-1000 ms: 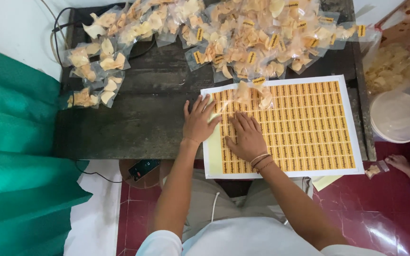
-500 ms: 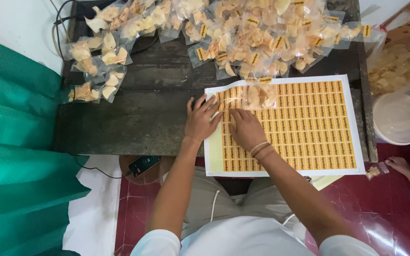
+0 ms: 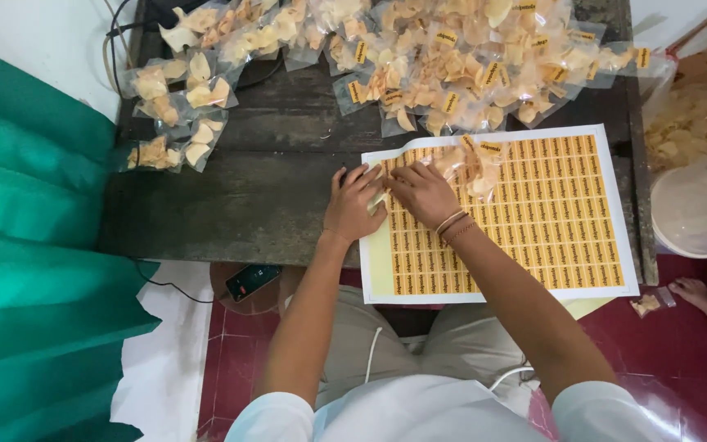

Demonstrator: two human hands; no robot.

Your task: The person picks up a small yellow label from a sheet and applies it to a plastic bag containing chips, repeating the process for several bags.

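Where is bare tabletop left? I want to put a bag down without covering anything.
Bare dark table lies left of the sticker sheet, below the small bag cluster. The far edge is crowded with chip bags; both hands, left and right, cover the sheet's left corner.

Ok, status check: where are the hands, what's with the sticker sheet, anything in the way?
Left hand pinning sticker sheet at its left edge. Right hand picking at a sticker beside it. Clear snack bag lying on the sheet, close by.

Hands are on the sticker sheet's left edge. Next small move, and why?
Probably peel one yellow sticker free: the right hand pinches at the sticker sheet near its upper left corner, the left hand presses the edge flat, and a clear snack bag lies on the sheet beside them.
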